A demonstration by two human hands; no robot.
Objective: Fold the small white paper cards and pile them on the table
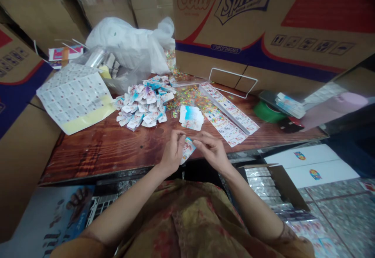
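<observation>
We extend our left forearm (131, 207) and right forearm (252, 203) forward, left hand (172, 154) and right hand (214, 150) pinching close together.

Single head-worn view, facing forward and down across the desk (88, 152).
It looks from above the wearer's patterned clothing (190, 219), close behind the left hand (172, 150) and right hand (212, 148) near mid-frame, reaching a printed carton (205, 51) at the top and floor (336, 207) lower right.
</observation>
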